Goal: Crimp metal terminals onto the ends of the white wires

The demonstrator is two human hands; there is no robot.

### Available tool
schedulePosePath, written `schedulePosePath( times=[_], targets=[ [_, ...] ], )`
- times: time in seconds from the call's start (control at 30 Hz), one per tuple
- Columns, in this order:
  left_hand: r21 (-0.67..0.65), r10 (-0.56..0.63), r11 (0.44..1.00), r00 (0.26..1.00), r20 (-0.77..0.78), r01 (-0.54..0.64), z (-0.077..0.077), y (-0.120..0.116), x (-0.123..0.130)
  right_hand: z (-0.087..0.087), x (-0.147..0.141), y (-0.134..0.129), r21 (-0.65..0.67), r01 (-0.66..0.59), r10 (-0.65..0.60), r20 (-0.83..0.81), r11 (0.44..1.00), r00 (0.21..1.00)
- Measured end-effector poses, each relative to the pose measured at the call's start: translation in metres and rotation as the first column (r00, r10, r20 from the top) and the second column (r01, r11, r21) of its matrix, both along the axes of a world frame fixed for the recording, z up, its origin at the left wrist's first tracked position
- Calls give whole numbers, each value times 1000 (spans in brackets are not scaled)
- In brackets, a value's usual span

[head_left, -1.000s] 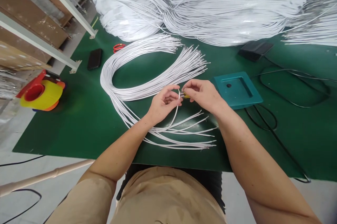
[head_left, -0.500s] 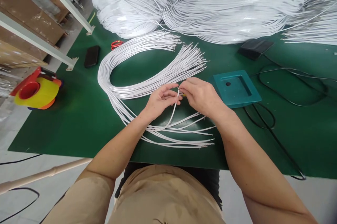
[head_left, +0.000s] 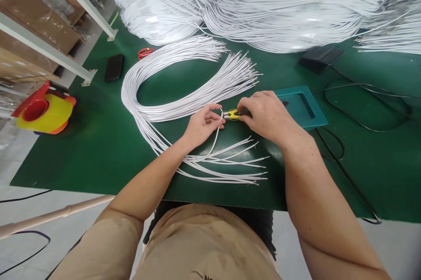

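My left hand (head_left: pixel 201 127) pinches one white wire (head_left: pixel 216 139) close to its upper end, which sticks up bent above the fingers. Yellow-and-black pliers (head_left: pixel 233 115) are in my right hand (head_left: pixel 268 115), their jaws pointing left at that wire end. Whether the jaws touch the wire is too small to tell. Just beyond my hands lies a curved bundle of white wires (head_left: pixel 131 85) with bare-looking tips. Several separated wires (head_left: pixel 226 178) from it fan out nearer my body.
Large heaps of white wire (head_left: pixel 289 12) cover the back of the green table (head_left: pixel 82 157). A teal tray (head_left: pixel 312 109) and black cables lie on the right. Red-handled scissors (head_left: pixel 145 53), a black phone-like object (head_left: pixel 114 68) and a tape dispenser (head_left: pixel 46 113) are on the left.
My right hand has moved right, away from the left fingertips, and the yellow pliers now show clearly in it. My left hand keeps its pinch on the wire.
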State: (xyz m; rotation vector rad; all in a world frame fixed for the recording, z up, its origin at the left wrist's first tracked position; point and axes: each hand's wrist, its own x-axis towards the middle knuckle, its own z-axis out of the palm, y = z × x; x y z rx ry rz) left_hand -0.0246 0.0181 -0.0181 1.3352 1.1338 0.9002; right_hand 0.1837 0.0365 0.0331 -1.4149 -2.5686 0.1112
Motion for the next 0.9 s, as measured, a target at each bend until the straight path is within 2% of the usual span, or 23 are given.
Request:
schedulePosePath(
  times=[0.37,0.5,0.57,0.63,0.73,0.8,0.9],
  targets=[
    [-20,0,1000,992,-124,-2,-1,-3,3,-1,-2,0,11,62,-61,-19,998,998],
    [-4,-15,1000,992,-128,14,-3,-3,3,-1,-1,0,11,29,-28,-26,1000,999],
    [-6,-24,1000,992,-120,24,-4,-3,2,-3,0,0,58,25,-23,-36,998,999],
    [-12,-30,1000,993,-118,29,-5,-2,0,-6,4,-1,159,110,-103,-50,981,993],
    [-26,-40,999,991,-130,37,-4,-2,-1,-13,9,-2,261,307,-291,-99,915,952],
    [-33,-37,999,991,-129,33,-2,-2,-3,-17,12,-2,249,361,-343,-113,899,933],
    [-42,-30,999,993,-117,25,0,-2,-6,-20,11,-2,198,373,-360,-102,906,927]
  ],
)
